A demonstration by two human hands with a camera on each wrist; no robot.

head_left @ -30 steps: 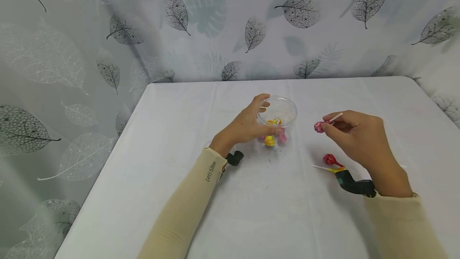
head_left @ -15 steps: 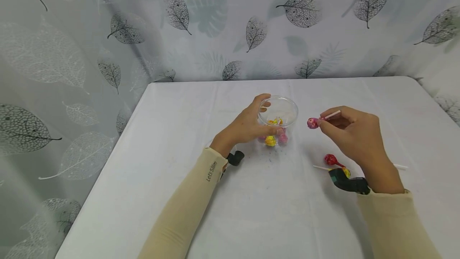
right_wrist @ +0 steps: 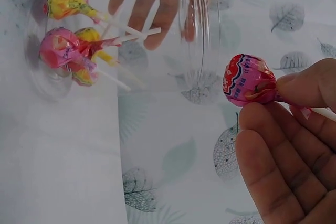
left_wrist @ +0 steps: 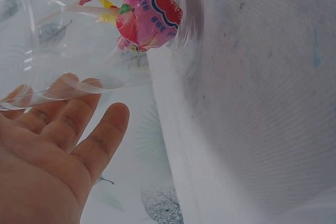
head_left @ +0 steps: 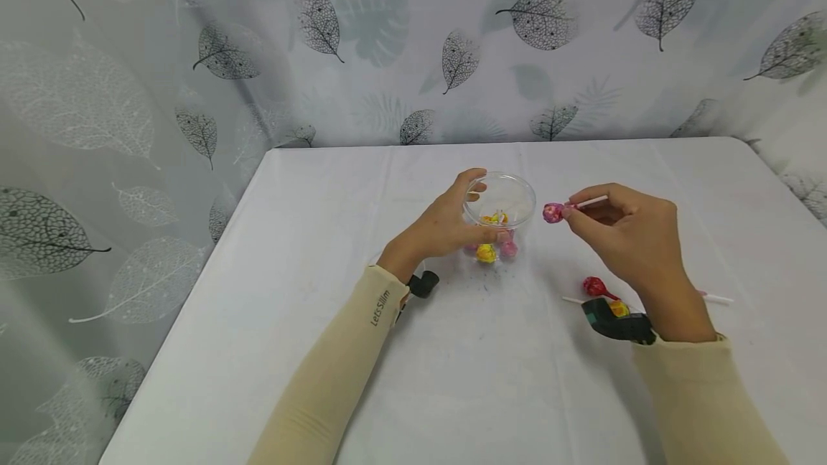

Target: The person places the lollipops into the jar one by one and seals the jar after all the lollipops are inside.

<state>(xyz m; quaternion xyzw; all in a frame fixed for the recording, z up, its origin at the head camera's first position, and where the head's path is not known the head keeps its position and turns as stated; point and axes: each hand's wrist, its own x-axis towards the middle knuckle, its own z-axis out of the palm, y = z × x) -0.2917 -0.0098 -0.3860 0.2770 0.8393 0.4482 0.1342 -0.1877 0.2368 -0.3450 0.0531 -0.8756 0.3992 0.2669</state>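
Your right hand (head_left: 625, 235) pinches the pink lollipop (head_left: 553, 213) at its wrapper's neck. Over the last second you have brought it leftward and slightly up, and it now hangs just beside the clear jar (head_left: 517, 224). Your left hand (head_left: 442, 224) grips that jar as before; the red lollipop (head_left: 594, 286) stays on the white table (head_left: 478, 393).

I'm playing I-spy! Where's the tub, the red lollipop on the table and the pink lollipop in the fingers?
Tub (right_wrist: 163, 69): right wrist view, on its clear side.
Red lollipop (head_left: 593, 285): head view, on its round end.
Pink lollipop (right_wrist: 247, 80): right wrist view, on its wrapped ball.
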